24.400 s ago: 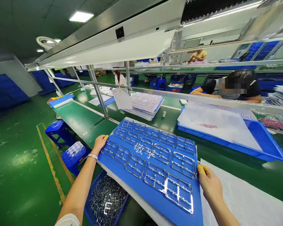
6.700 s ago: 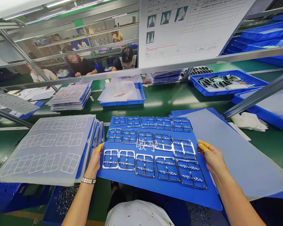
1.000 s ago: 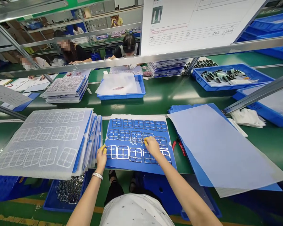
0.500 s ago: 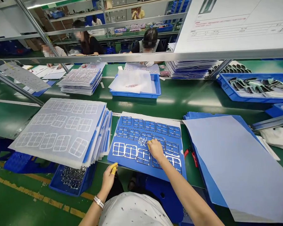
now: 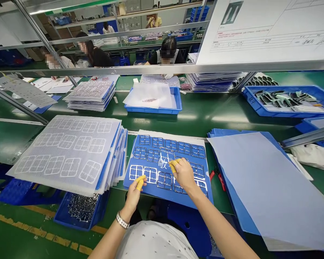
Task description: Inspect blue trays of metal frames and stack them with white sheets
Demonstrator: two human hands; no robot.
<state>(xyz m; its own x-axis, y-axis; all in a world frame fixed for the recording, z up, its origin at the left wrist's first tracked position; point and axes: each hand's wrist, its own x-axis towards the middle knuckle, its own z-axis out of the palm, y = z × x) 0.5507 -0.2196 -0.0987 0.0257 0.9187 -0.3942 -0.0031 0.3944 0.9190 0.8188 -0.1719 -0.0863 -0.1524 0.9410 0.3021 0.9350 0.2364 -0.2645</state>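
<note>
- At a long factory line, a green bench [image 5: 194,115] runs across the view, and a person sits at its near side.
- Across the bench sits another worker [image 5: 167,54], and a big printed sheet [image 5: 270,32] hangs above on the right.
- A large pale sheet [image 5: 259,180] lies on the right, on top of blue folders [image 5: 232,133].
- A tall stack of see-through sheets [image 5: 67,151] lies on the left, with metal shapes showing through the top one.
- Between those two piles, right in front of the person, a blue board [image 5: 158,196] lies flat on a white sheet [image 5: 172,133].
- Rows of shiny metal frames [image 5: 164,180] lie on the blue board, and the front row looks brightest.
- The right hand [image 5: 184,174] is on the middle of the board, on the frames, with yellow finger caps [image 5: 173,166] on. Its grip is partly curled, and I cannot tell if it has hold of a frame.
- The left hand [image 5: 133,198] is at the front of the board, beside the frames, with a yellow finger cap [image 5: 139,183] on. Its grip is loosely curled, and I cannot tell if it holds anything.
- Below the bench edge, a blue bin [image 5: 70,219] holds a heap of metal bits [image 5: 83,208].
- Red-handled cutters [image 5: 218,179] lie on the bench, just right of the board.
</note>
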